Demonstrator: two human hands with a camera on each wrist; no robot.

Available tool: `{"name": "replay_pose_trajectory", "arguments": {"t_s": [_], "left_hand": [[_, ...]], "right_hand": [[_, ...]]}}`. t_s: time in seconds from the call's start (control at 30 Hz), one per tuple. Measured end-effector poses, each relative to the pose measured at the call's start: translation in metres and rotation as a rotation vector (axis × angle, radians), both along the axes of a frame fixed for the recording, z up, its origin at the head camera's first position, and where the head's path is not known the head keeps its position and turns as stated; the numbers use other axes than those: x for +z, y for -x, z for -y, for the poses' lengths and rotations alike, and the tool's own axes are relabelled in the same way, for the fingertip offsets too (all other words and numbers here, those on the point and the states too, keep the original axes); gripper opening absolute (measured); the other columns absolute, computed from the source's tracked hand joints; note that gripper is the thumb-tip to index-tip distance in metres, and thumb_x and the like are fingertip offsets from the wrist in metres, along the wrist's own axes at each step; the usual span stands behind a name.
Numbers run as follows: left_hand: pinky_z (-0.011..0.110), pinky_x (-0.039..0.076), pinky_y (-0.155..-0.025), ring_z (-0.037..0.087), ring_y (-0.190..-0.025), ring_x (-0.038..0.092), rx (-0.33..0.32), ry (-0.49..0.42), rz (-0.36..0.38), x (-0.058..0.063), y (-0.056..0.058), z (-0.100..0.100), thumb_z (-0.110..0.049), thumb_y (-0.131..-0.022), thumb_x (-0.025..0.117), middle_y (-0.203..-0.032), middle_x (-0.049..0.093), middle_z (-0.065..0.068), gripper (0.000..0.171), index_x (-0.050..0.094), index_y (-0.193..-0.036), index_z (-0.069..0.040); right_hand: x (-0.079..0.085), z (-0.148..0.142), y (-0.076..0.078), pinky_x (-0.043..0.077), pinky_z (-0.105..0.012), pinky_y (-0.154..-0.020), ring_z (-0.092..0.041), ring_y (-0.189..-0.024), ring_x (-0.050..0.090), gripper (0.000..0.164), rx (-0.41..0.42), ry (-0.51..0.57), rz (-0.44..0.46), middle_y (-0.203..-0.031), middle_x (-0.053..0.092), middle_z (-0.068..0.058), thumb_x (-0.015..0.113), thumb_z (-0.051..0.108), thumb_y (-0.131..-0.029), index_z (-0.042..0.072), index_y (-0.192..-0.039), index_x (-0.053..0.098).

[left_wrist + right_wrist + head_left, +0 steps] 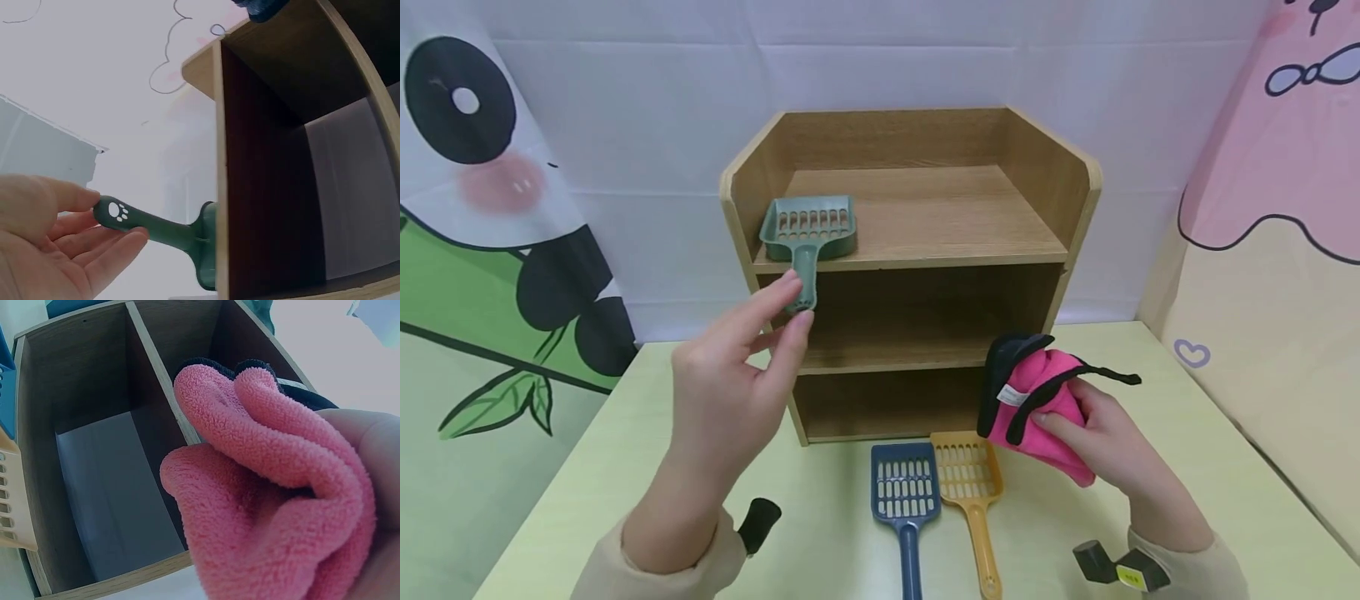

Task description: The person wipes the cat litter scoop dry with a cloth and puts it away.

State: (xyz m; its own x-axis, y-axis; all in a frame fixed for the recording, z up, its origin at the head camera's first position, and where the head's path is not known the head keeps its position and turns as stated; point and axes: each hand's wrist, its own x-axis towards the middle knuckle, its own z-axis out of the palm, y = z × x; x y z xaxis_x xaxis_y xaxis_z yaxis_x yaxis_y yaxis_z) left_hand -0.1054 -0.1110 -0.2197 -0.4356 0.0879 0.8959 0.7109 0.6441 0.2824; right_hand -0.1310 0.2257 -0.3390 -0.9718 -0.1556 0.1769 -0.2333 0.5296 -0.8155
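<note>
Scoop (807,247) and cloth (1037,373), held
Left hand (730,379) pinches the handle (806,272), shelf (917,208) beyond the fingertips (786,282); right hand (1108,439) clamps the cloth.

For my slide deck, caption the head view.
Left grip pinches a green scoop at a wooden shelf; right grip holds a pink cloth; a blue scoop and yellow scoop lie in front.

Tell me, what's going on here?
A person's left grip pinches a green scoop by its handle, with the scoop's head at the left front of the wooden shelf unit's top level. The right grip holds a bunched pink-and-black cloth. A blue scoop and a yellow scoop lie side by side on the table in front.
</note>
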Motion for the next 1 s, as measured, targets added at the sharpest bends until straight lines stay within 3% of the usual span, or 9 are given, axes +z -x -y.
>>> {"name": "replay_pose_trajectory", "arguments": {"t_s": [0.33,0.6,0.87,1.0], "left_hand": [[0.039,0.056,-0.076,0.027,-0.105,0.066,0.049,0.015,0.023,0.000,0.028,-0.001,-0.003,-0.084,0.068,-0.114,0.067,0.018,0.026,0.067,-0.108,0.006],[0.040,0.057,-0.077,0.029,-0.104,0.066,0.071,0.038,0.022,0.004,0.041,-0.005,-0.007,-0.086,0.067,-0.113,0.067,0.021,0.026,0.067,-0.107,0.008],[0.043,0.057,-0.075,0.033,-0.103,0.065,0.136,0.056,0.018,0.006,0.057,-0.005,-0.009,-0.087,0.066,-0.111,0.067,0.023,0.026,0.067,-0.106,0.009],[0.045,0.055,-0.082,0.033,-0.105,0.065,0.166,0.060,-0.008,0.005,0.064,-0.006,-0.009,-0.087,0.066,-0.109,0.067,0.023,0.026,0.067,-0.104,0.010]], "right_hand": [[-0.001,0.001,0.001,0.052,-0.026,-0.065,-0.014,-0.075,0.060,0.034,0.020,0.012,0.004,-0.093,0.060,-0.014,0.063,0.017,-0.090,-0.001,-0.115,0.049],[-0.001,0.000,0.002,0.052,-0.026,-0.065,-0.015,-0.076,0.060,0.034,0.029,0.025,0.000,-0.094,0.060,-0.014,0.063,0.016,-0.090,-0.001,-0.116,0.049],[-0.002,0.000,0.002,0.053,-0.027,-0.064,-0.014,-0.074,0.061,0.034,0.046,0.053,0.025,-0.093,0.060,-0.014,0.063,0.016,-0.090,-0.002,-0.115,0.049],[-0.003,0.000,0.001,0.054,-0.027,-0.064,-0.013,-0.072,0.062,0.033,0.059,0.070,0.033,-0.092,0.060,-0.015,0.062,0.014,-0.089,-0.003,-0.114,0.048]]}}
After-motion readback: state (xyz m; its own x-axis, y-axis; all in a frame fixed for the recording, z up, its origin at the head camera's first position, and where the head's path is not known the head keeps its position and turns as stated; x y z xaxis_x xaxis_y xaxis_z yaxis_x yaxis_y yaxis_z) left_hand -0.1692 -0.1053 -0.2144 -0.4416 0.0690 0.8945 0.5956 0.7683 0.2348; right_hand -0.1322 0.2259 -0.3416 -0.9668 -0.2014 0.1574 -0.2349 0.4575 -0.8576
